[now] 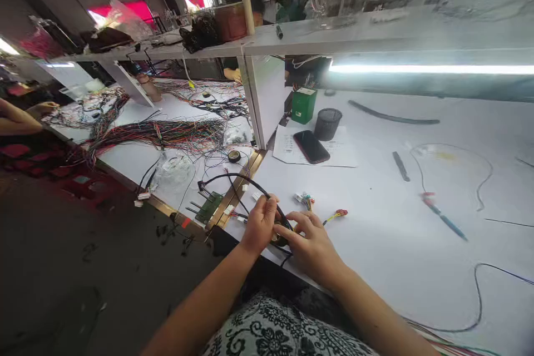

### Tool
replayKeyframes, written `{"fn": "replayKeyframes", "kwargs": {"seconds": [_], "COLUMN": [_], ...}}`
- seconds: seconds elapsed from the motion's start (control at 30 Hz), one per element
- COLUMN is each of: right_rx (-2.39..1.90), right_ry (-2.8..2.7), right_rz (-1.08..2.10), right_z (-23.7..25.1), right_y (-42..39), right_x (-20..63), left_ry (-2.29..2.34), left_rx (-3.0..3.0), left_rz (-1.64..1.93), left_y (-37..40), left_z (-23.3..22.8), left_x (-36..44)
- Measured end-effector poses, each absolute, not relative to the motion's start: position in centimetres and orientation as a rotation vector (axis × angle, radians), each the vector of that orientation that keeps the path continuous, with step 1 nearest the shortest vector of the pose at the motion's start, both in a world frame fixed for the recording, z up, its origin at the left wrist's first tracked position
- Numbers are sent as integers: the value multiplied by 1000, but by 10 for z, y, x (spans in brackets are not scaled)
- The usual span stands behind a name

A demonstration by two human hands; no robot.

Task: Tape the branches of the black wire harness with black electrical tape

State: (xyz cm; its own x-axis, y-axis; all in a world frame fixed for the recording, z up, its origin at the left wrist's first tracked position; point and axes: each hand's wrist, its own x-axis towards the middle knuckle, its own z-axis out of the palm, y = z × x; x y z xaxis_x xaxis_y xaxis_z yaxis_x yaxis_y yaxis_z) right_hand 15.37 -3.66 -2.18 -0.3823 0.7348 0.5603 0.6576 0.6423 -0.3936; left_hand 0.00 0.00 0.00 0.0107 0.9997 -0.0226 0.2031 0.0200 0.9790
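Observation:
A black sleeved cable [250, 179] arcs from the bench divider down into my hands near the front edge. My left hand [261, 225] is closed, pinching the cable between thumb and fingers. Bent fingers of my right hand [317, 247] grip the same cable just to the right. A round brownish thing [279, 238], partly hidden, shows between the hands; its kind is unclear. Beyond the fingers lie white connectors [304, 199] and a red connector [341, 212] on yellow and black wires. Left of my hands is a green fixture with metal pins [209, 207].
A phone [312, 147] and mesh cup [328, 124] stand on paper beside a green box [303, 104]. Rightward lie a grey tube [394, 115] and blue pen-like tool [453, 226]. Wire bundles [167, 136] cover the left bench, near another person's arm [19, 117]. A shelf [375, 41] hangs overhead.

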Motion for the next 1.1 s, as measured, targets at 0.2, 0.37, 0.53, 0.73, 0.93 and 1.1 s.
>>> {"fn": "replayKeyframes", "kwargs": {"seconds": [0.2,0.37,0.53,0.73,0.93,1.1], "right_rx": [-1169,-1340,-1414,-1465,-1361,-1203], "right_ry": [-1746,-1127,-1001,-1322,-1361,-1595], "right_rz": [648,1499,1546,1457,1475,952], "right_z": [-23,-28,-44,-35,-28,-31], "right_y": [-42,-35,-29,-14,-19,-49], "right_x": [158,173,171,171,178,185], "left_ry": [1240,1054,910,815,972,1214], "left_rx": [1097,706,603,1452,1874,1748], "left_rz": [1191,1314,1058,976,928,874], "left_y": [3,6,-18,-19,0,-3], "left_z": [-6,-10,-20,-6,8,0], "left_x": [5,4,18,14,8,17]}}
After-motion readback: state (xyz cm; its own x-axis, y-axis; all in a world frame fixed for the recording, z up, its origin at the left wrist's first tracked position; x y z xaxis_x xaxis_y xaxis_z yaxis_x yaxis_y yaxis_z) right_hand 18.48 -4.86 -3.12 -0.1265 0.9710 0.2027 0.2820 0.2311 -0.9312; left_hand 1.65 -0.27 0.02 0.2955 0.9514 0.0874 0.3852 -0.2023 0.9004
